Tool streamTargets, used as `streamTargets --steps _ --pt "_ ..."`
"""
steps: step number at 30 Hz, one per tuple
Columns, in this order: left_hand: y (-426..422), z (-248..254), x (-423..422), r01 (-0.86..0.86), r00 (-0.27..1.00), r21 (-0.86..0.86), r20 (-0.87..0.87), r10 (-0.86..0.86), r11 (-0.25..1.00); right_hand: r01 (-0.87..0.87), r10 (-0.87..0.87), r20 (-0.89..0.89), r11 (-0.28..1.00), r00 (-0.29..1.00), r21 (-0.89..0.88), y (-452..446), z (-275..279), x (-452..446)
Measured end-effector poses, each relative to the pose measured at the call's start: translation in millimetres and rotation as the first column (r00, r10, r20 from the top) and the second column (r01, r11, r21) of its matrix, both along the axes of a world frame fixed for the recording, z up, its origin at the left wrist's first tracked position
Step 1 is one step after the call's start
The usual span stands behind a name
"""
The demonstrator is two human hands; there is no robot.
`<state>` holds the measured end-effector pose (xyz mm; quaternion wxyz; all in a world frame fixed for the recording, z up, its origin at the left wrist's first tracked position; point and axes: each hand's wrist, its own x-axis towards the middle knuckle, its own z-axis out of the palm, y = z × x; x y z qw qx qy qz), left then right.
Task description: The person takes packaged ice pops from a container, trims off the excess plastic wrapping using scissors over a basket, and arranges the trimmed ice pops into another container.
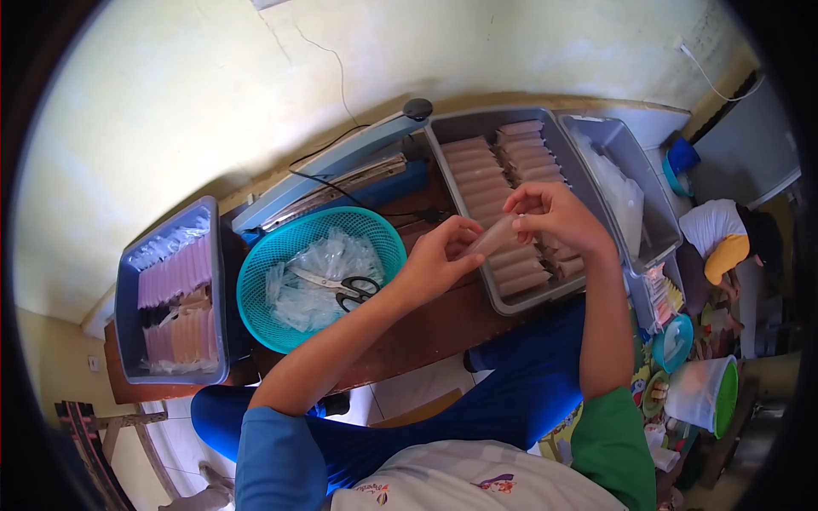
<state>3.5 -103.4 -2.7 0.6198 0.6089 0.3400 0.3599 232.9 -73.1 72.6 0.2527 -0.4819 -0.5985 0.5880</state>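
Between my two hands is a slim, tube-shaped plastic packet with a pale pinkish-brown filling, held slantwise. My left hand closes its fingers and thumb around the lower end. At the upper end, my right hand pinches the tip. Both hands are above the near part of a grey tray, where similar packets lie stacked in two columns. Left of my left hand, a turquoise mesh basket contains clear plastic scraps. Black-handled scissors rest on those scraps.
Behind the basket stands a long blue lever device, like a bag sealer, with a black cord. A left tray contains purple and brownish packets. A right tray contains clear plastic. Another person bends over near a white bucket.
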Motion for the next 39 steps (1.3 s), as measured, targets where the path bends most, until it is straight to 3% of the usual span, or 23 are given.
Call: streamTargets --steps 2,3,8,10,12,13,14,16,17,18,19,20,22,24,25,26,27,28,30,34,36,39 --pt "3 8 12 0.008 0.989 0.195 -0.145 0.021 0.981 -0.028 0.027 0.064 1.0 0.998 0.006 0 9 11" --pt "4 8 20 -0.005 0.991 0.26 -0.126 0.039 0.966 -0.029 0.029 0.06 1.0 0.998 0.006 3 8 18" --pt "2 18 45 0.043 0.978 0.237 -0.21 0.008 0.971 -0.018 0.019 0.069 1.0 0.997 -0.02 4 11 24" --pt "2 16 51 0.063 0.969 0.202 -0.249 -0.012 0.977 -0.097 0.097 0.006 0.995 0.995 -0.021 0 12 21" --pt "5 5 56 -0.009 0.998 0.238 -0.057 0.024 0.971 -0.072 0.063 -0.092 0.993 0.994 -0.098 3 9 29" --pt "6 -3 57 -0.005 0.998 0.234 -0.057 0.019 0.972 -0.056 0.023 -0.189 0.983 0.982 -0.173 5 7 33" --pt "9 -10 57 -0.031 0.999 0.152 0.034 0.026 0.988 -0.053 0.02 -0.189 0.983 0.982 -0.175 5 3 34" --pt "13 -12 55 -0.05 0.992 0.064 0.122 0.042 0.997 -0.086 0.087 0.079 0.996 0.993 -0.02 7 -7 34" --pt "13 -13 53 -0.08 0.989 -0.021 0.121 0.082 0.997 -0.085 0.086 0.078 0.996 0.993 -0.023 7 -10 33" --pt "13 -12 53 -0.109 0.986 -0.105 0.117 0.121 0.988 -0.207 0.204 0.14 0.978 0.969 0.007 6 -13 33" --pt "13 -12 53 -0.108 0.986 -0.107 0.117 0.12 0.988 -0.328 0.315 0.205 0.944 0.927 0.03 6 -15 32" --pt "13 -11 54 -0.105 0.989 -0.095 0.097 0.114 0.99 -0.328 0.316 0.205 0.944 0.927 0.029 6 -16 32" --pt "9 -7 54 -0.103 0.991 -0.088 0.078 0.11 0.991 -0.288 0.328 0.215 0.937 0.92 -0.197 9 -19 33" --pt "3 -2 55 -0.036 0.986 0.176 -0.153 0.064 0.984 -0.313 0.359 0.277 0.929 0.891 -0.197 12 -23 38" --pt "3 -4 56 -0.035 0.986 0.175 -0.152 0.062 0.984 -0.336 0.385 0.339 0.921 0.858 -0.196 12 -24 41" --pt "4 -7 57 0.03 0.967 0.339 -0.25 0.059 0.94 -0.334 0.384 0.339 0.922 0.859 -0.197 12 -24 43" --pt "4 -10 58 0.109 0.936 0.485 -0.344 0.074 0.868 -0.347 0.394 0.448 0.919 0.802 -0.187 12 -25 44" --pt "2 -12 60 0.109 0.936 0.483 -0.345 0.074 0.869 -0.362 0.398 0.55 0.915 0.734 -0.179 12 -26 44" --pt "0 -16 65 0.273 0.88 0.587 -0.472 0.048 0.762 -0.358 0.387 0.604 0.917 0.697 -0.174 8 -34 43" --pt "-8 -18 75 0.384 0.796 0.502 -0.605 -0.003 0.775 -0.35 0.376 0.693 0.918 0.616 -0.187 1 -41 44" --pt "-9 -20 77 0.529 0.719 0.463 -0.69 -0.086 0.711 -0.347 0.378 0.693 0.918 0.614 -0.193 0 -44 48" --pt "-7 -23 79 0.615 0.646 0.44 -0.757 -0.098 0.654 -0.303 0.367 0.699 0.927 0.614 -0.221 1 -53 55"
